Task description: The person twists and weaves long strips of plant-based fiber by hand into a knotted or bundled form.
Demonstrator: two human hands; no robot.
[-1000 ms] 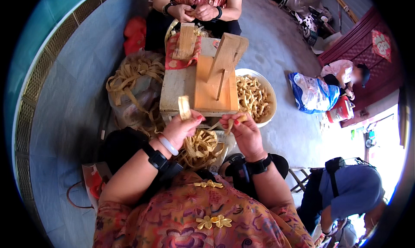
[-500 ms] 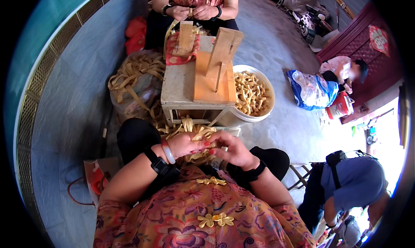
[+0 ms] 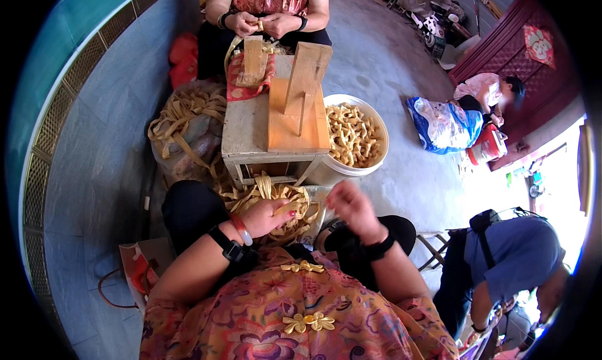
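Observation:
My left hand [image 3: 264,218] is closed on a flat tan strip [image 3: 291,207], above a loose heap of similar strips [image 3: 266,189] by my knees. Raised off to the right, my right hand [image 3: 352,211] is apart from the left one, its fingers curled and smeared by motion. Whether it holds anything cannot be made out. Just beyond it stands a white bucket [image 3: 382,148] full of short knotted tan pieces [image 3: 352,134].
A small table [image 3: 241,131] ahead bears a wooden stand [image 3: 307,78] with a thin upright stick and a wooden block [image 3: 253,62] on red cloth. At its left is a bag of strips [image 3: 188,112]. Across it, a person's hands [image 3: 260,25] hold a strip. Others work at right.
My right hand has parted from the left and moved right and up toward the bucket. The left hand keeps hold of a strip. The view has shifted slightly.

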